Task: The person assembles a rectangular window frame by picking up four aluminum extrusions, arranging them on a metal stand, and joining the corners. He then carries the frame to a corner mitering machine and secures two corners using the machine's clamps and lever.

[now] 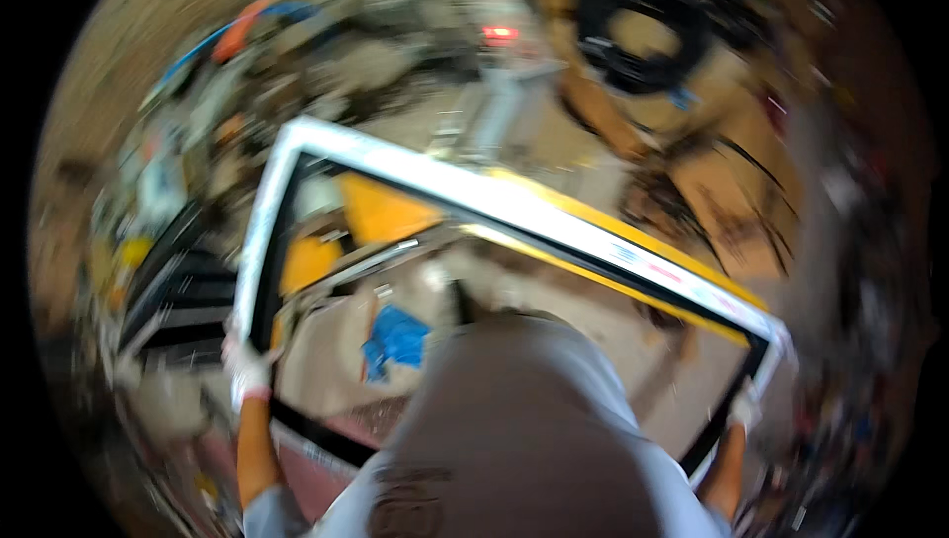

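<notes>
A large rectangular frame, white on its outer face and black along the inside edge, is held up in front of my body at a tilt. On its left side my left hand, in a white glove, is closed round the bar. My right hand, gloved in white too, grips the bar at the lower right. Through the open middle I see the floor and a crumpled blue cloth or bag. My own torso hides part of the lower bar. Motion blurs the picture.
Yellow-orange panels show behind the frame. A coil of black hose or cable lies at the far right on brown cardboard. Piled scrap stretches along the far left, near a black slatted item.
</notes>
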Action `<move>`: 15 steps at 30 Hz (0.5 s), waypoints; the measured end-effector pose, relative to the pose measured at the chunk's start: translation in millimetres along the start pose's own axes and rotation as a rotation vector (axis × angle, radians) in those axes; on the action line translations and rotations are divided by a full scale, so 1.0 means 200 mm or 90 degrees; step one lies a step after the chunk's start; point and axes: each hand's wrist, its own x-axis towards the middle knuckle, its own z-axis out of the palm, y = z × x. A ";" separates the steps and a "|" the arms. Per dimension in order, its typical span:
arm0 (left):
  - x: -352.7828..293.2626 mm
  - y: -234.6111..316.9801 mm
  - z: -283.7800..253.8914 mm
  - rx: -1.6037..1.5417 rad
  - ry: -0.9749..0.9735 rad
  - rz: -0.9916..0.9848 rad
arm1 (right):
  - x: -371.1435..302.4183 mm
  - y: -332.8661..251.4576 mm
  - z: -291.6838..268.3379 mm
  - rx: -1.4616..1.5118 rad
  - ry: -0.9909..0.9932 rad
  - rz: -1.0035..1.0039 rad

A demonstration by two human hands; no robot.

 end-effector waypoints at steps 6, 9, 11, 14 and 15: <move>0.09 -0.16 0.03 0.131 -0.031 0.010 | -0.28 -0.63 0.09 0.178 0.234 -0.586; 0.05 -0.13 0.03 0.135 -0.054 -0.005 | -0.62 -1.26 0.08 0.333 0.169 -0.914; 0.05 -0.11 -0.04 0.117 -0.055 -0.009 | -0.98 -1.53 0.02 0.402 0.014 -0.988; 0.11 -0.04 -0.05 0.075 -0.019 0.000 | -1.32 -1.88 0.04 0.530 -0.068 -1.127; 0.11 -0.06 -0.02 0.076 0.024 0.026 | -1.48 -1.98 0.01 0.525 -0.115 -1.131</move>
